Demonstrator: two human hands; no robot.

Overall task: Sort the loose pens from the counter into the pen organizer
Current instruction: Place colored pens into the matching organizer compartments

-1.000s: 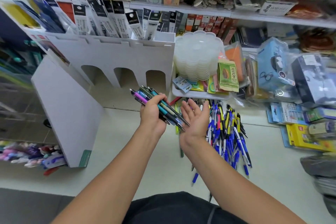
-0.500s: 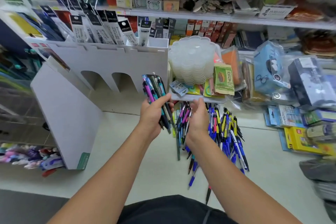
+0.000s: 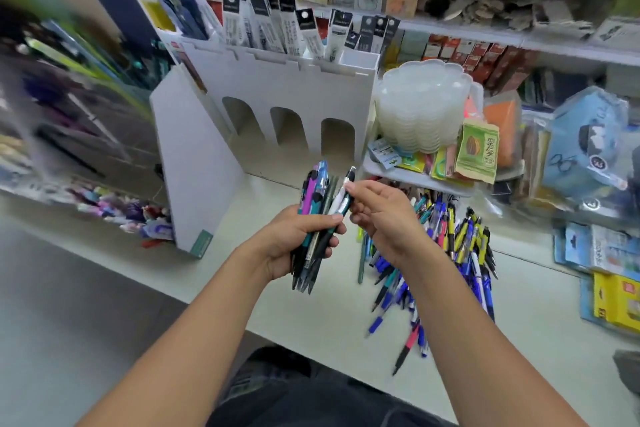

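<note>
My left hand (image 3: 294, 243) grips a bundle of pens (image 3: 316, 191) upright above the counter (image 3: 249, 291). Just to its right, my right hand (image 3: 384, 218) pinches a white pen with a teal grip (image 3: 341, 199) at the bundle's right side. A pile of loose pens (image 3: 453, 253), mostly blue, yellow and black, lies on the counter under and to the right of my right hand. The white pen organizer (image 3: 294, 87) with three arched openings stands behind the hands; its top slots hold packaged refills.
A stack of translucent plastic trays (image 3: 419, 107) and a green packet (image 3: 476, 152) sit on a white shelf tray (image 3: 391, 173) right of the organizer. Bagged goods and a yellow box (image 3: 616, 302) crowd the right side. Small colourful items (image 3: 121, 215) lie left of the organizer.
My left hand has turned the bundle from slanted to upright and lowered it. My right hand went from an open palm beside the bundle to pinching one pen. The view shifted.
</note>
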